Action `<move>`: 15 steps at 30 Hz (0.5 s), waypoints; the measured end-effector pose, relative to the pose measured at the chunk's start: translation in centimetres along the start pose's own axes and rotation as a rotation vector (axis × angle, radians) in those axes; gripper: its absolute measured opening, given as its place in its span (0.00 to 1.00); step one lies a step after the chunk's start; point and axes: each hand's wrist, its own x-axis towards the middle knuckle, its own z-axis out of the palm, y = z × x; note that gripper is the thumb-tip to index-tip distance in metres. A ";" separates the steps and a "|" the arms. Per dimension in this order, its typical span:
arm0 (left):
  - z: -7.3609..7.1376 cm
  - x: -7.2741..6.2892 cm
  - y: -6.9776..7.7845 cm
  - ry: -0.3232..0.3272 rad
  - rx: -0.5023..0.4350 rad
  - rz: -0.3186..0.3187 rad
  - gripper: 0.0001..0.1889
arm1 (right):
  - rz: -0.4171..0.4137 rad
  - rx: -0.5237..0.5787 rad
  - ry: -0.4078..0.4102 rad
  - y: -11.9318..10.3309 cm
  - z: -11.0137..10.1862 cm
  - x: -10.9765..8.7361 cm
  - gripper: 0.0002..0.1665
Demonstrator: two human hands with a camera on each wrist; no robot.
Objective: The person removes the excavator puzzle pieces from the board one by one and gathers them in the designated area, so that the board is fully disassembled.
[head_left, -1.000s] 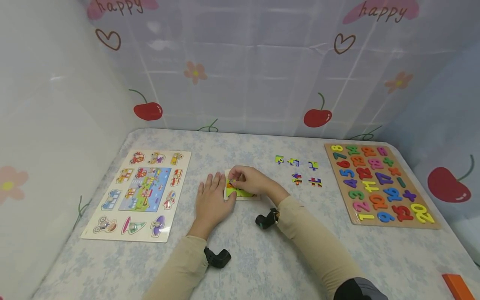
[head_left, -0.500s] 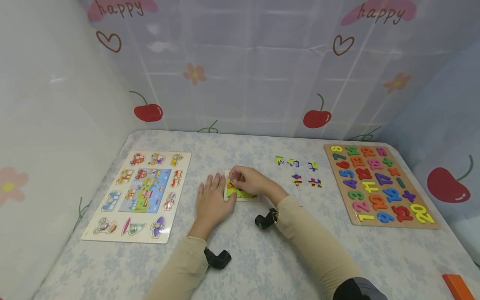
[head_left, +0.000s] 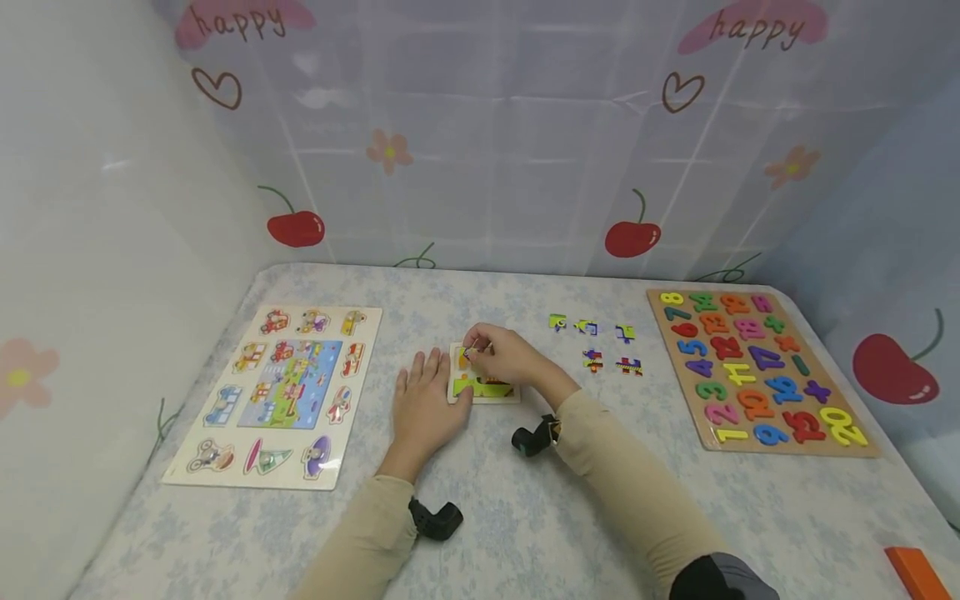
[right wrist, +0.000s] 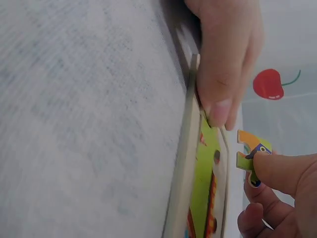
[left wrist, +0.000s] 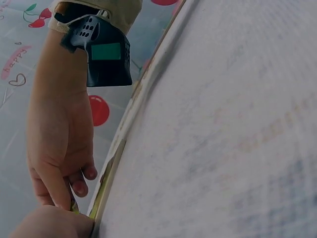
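My left hand (head_left: 429, 400) lies with straight fingers at the left of a small wooden puzzle board, its thumb (right wrist: 218, 109) pressing the board's edge (right wrist: 184, 163). Green puzzle parts (head_left: 465, 388) fill the lower portion of the board; bare wood shows above them. Between thumb and fingers, my right hand (head_left: 502, 354) pinches a puzzle piece (right wrist: 254, 145) in orange, green and purple. In the right wrist view that piece is raised off the board. The left wrist view shows the right hand (left wrist: 62, 134) just beyond the left thumb, with the piece mostly hidden.
Several loose puzzle pieces (head_left: 592, 360) lie to the right of the board. A vehicle puzzle (head_left: 176, 467) is at the left, a number board (head_left: 712, 442) at the right. An orange block (head_left: 917, 573) sits at the lower right. Patterned curtains enclose the table (head_left: 495, 517).
My right hand has shifted slightly up and right, lifting the pinched puzzle piece and uncovering more of the board. The left hand stays in place.
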 end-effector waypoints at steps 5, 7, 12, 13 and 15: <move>0.2 0.1 0.0 -0.004 0.012 -0.001 0.40 | 0.027 -0.014 0.060 1.1 -1.5 -0.9 0.07; 0.2 0.0 -0.1 -0.008 0.014 -0.005 0.41 | 0.040 -0.024 0.082 1.7 -2.4 -1.3 0.07; 0.3 -0.1 -0.1 -0.013 -0.002 -0.008 0.41 | 0.108 -0.064 0.122 3.5 -4.6 -2.9 0.08; 0.3 -0.1 -0.1 -0.013 -0.006 -0.007 0.41 | 0.130 -0.072 0.125 3.8 -5.0 -3.2 0.08; 0.3 -0.2 -0.1 -0.014 -0.010 -0.004 0.41 | 0.167 -0.091 0.125 4.5 -5.7 -3.8 0.08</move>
